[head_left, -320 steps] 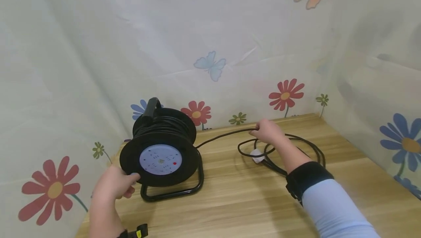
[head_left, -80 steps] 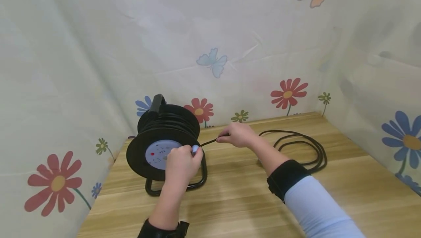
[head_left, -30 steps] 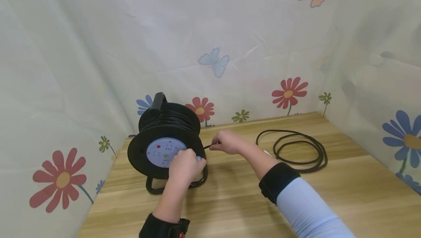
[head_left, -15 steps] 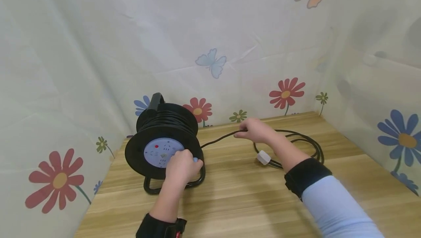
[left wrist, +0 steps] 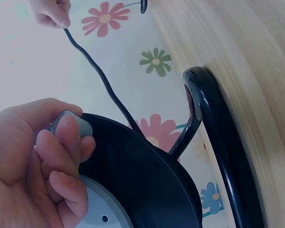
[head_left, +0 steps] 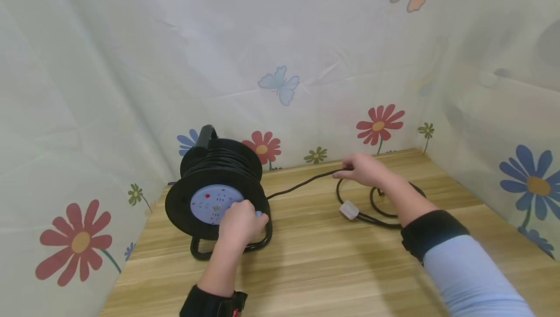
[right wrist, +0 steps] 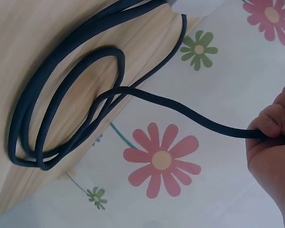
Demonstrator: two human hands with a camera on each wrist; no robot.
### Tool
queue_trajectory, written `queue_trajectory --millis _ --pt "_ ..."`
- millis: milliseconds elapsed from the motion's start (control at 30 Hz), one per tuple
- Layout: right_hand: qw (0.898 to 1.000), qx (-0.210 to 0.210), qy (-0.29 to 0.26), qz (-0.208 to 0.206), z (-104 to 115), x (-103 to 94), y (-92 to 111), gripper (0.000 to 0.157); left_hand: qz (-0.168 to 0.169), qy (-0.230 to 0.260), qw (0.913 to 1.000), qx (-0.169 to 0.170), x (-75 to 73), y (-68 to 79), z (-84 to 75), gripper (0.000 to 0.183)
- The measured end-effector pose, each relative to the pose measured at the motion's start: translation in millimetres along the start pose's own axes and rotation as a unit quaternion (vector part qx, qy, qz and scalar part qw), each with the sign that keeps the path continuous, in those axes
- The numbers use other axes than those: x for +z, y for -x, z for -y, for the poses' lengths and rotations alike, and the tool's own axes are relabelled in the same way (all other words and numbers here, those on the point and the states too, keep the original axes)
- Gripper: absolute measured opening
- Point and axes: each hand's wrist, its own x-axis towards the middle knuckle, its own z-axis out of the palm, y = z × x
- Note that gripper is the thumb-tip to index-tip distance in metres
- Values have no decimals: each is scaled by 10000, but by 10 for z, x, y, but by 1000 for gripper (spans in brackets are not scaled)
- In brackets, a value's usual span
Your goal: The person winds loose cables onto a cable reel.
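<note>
A black cable reel [head_left: 180, 212] with a pale blue socket face [head_left: 203, 205] stands at the left of the table. My left hand [head_left: 239, 222] is at the lower right of its front disc. Its fingers pinch a small grey-blue knob [left wrist: 85, 128] on the disc, seen closely in the left wrist view. To the right, my right hand [head_left: 365, 168] pinches the black cable [head_left: 302, 184], which runs in a slack line from the reel. Beyond that hand the cable lies in loose loops [right wrist: 42, 95]. The white plug [head_left: 349, 210] rests on the table below the right hand.
The reel stands on a black tubular frame [head_left: 199, 254] with a carrying handle [head_left: 204, 137] on top. A wood-grain table [head_left: 315, 268] lies beneath. Behind and at both sides hangs a pale sheet [head_left: 218, 40] with printed flowers and butterflies.
My left hand has gone from the disc's left edge to the knob. Over the last second my right hand has moved right, away from the reel, and more cable spans between them.
</note>
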Motion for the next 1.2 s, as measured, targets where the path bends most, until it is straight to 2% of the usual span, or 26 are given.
queue_trajectory --millis 200,333,567,733,1200 --pt "9996 -55 129 -230 -147 -9 51 44 22 -18 10000 49 -22 2 20 32" --pt "9992 -137 85 -353 -349 -30 113 47 116 40 9999 -23 -25 -4 16 29" --pt "9990 6 0 -438 -645 -63 212 46 213 50 9997 -76 -25 -12 35 27" --pt "9987 30 -49 -514 -643 -95 220 40 216 94 9997 -69 -10 -15 57 29" --pt "9981 61 -123 -603 -589 -72 244 40 329 147 9993 -40 -24 -4 78 34"
